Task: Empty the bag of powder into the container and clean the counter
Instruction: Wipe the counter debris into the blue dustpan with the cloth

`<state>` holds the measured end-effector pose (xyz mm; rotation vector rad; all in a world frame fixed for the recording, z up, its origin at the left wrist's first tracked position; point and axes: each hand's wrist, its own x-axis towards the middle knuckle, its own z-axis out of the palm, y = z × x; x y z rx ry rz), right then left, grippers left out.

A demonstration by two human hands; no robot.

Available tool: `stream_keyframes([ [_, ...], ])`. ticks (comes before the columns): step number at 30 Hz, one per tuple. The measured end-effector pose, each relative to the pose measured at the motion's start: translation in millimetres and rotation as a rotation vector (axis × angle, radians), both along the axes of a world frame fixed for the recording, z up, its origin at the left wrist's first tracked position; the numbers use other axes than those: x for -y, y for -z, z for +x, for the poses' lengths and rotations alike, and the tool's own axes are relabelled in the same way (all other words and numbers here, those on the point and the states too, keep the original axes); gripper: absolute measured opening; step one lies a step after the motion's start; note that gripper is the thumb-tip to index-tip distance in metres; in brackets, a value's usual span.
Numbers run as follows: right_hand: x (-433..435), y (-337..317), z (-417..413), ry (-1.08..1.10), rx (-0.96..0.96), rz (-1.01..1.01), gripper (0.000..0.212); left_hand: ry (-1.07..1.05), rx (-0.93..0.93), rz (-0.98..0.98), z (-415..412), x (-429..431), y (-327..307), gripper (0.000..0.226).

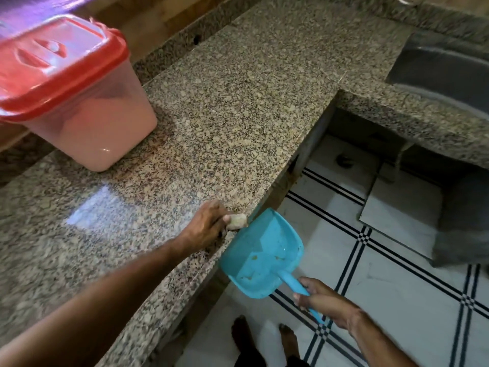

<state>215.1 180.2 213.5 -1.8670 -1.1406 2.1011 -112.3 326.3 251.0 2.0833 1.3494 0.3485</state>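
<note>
A clear plastic container (87,120) with a red lid (53,64) stands closed at the back left of the speckled granite counter (225,107); pale powder shows through its wall. My left hand (209,226) presses a small beige sponge (237,221) onto the counter's front edge. My right hand (322,300) grips the handle of a blue dustpan (262,255), held just below and against that edge beside the sponge. A few yellowish crumbs lie inside the pan. No bag is in view.
A steel sink (444,72) is sunk into the counter at the far right. Below lies a white tiled floor (397,287) with black stripes. My bare feet (264,337) stand close to the counter. A loose tile (402,207) leans under the sink.
</note>
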Motion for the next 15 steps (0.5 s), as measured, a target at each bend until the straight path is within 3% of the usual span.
stream_keyframes([
  [2,-2.6,-3.2,-0.7,-0.018,-0.003,0.035,0.016,-0.084,0.043,-0.090,0.3,8.7,-12.0,0.019],
  [5,-15.7,-8.1,0.5,-0.039,-0.027,0.068,0.018,-0.391,0.312,-0.298,3.5,13.1,-35.4,0.025],
  [10,-36.0,-5.4,8.0,-0.109,-0.045,0.089,0.016,-0.754,0.462,-0.273,-3.8,42.3,-53.1,0.033],
  [12,-42.0,-1.3,12.2,-0.150,-0.052,0.090,0.018,-0.949,0.387,-0.169,-9.6,66.6,-42.6,0.030],
  [15,-50.5,0.6,17.3,-0.234,-0.072,0.069,0.021,-1.189,0.117,-0.040,-12.3,107.6,-19.2,0.033],
])
